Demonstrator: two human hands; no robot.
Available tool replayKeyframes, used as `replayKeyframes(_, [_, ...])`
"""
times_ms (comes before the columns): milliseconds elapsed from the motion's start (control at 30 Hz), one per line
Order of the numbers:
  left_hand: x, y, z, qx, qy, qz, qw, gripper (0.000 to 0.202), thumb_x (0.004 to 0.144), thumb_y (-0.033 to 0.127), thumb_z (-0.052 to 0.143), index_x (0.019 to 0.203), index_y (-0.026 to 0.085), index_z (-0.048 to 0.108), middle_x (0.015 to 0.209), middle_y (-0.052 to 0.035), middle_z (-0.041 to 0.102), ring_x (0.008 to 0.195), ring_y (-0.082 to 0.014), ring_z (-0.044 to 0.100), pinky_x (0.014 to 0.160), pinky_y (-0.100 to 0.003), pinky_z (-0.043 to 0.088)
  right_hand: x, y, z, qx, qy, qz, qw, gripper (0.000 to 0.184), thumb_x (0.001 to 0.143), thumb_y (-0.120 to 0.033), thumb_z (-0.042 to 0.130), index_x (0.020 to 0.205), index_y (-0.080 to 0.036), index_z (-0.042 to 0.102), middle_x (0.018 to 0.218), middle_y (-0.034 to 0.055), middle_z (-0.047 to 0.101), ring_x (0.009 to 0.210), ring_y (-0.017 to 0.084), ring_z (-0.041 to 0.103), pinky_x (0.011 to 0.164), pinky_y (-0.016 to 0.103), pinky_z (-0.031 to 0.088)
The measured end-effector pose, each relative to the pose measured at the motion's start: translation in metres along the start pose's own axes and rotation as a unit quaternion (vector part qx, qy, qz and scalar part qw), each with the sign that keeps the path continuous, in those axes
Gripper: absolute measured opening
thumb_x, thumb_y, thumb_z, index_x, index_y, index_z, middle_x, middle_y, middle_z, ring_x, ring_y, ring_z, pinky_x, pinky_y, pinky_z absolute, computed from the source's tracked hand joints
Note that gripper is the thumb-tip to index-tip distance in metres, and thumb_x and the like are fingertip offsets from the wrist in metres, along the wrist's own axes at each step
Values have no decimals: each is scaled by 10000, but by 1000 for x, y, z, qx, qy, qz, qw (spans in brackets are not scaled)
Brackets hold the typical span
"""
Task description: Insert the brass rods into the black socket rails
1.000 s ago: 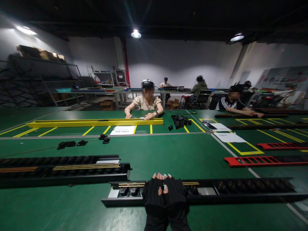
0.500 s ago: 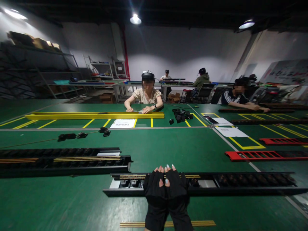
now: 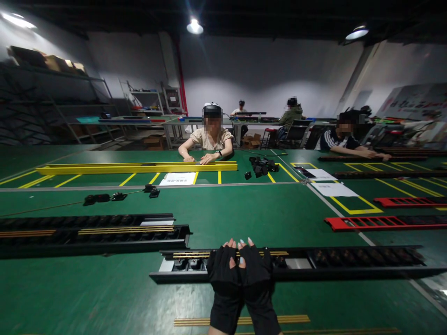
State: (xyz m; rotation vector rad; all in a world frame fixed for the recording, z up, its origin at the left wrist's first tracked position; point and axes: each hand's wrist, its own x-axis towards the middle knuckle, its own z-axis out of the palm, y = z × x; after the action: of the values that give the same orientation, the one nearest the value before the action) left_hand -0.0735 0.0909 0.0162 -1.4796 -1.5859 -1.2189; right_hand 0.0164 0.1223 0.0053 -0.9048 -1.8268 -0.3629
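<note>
My left hand (image 3: 222,269) and my right hand (image 3: 255,266), both in black fingerless gloves, rest side by side on a long black rail (image 3: 349,266) that lies across the green table (image 3: 104,293) in front of me. The fingers of both hands stretch forward, close together, over the brass strips (image 3: 190,255) set in the rail's channel. Neither hand grips anything that I can see. A loose brass strip (image 3: 195,321) lies on the table under my wrists.
A second black rail (image 3: 94,235) with brass strips lies to the left. Red rails (image 3: 384,222) lie at right, a yellow rail (image 3: 136,167) beyond. Small black parts (image 3: 262,166) and papers (image 3: 179,178) sit farther back. Several people work at tables opposite.
The view has tipped downward, so the loose brass strip near the table edge has come into sight. My hands stay on the rail in the same pose.
</note>
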Motion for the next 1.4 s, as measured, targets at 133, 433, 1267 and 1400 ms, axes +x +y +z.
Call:
replayKeyframes(133, [0, 0, 0, 3, -5, -6, 1000, 332, 901, 151, 480, 1195, 133, 633, 1099, -110, 747, 1064, -231, 665, 1009, -396, 400, 2, -3, -2, 10, 1, 19, 1000, 346, 930, -132, 430, 1166, -209, 671, 1102, 39, 759, 1203, 203, 633, 1187, 453, 234])
replayKeyframes(433, [0, 1, -2, -15, -4, -22, 1000, 420, 913, 59, 350, 1217, 139, 628, 1109, -97, 747, 1098, -209, 652, 1018, -386, 396, 5, 3, -12, -44, -15, 47, 998, 333, 962, -192, 422, 1168, -196, 684, 1165, 72, 739, 1203, 252, 627, 1185, 530, 187])
replayKeyframes(1267, [0, 5, -2, -25, -12, -61, 998, 440, 940, 50, 327, 1212, 182, 647, 1123, -82, 749, 1085, -189, 676, 1038, -386, 377, -7, 57, -27, -120, -14, 51, 991, 326, 986, -229, 422, 1165, -213, 694, 1131, 54, 747, 1183, 243, 629, 1135, 511, 278])
replayKeyframes(1400, [1, 6, -2, -15, -14, -60, 998, 423, 936, 46, 342, 1165, 190, 668, 1097, -62, 758, 1067, -186, 677, 1047, -387, 360, -9, 62, -27, -143, -8, 96, 985, 392, 999, -287, 359, 1218, -195, 670, 1242, 104, 698, 1283, 273, 556, 1136, 552, 236])
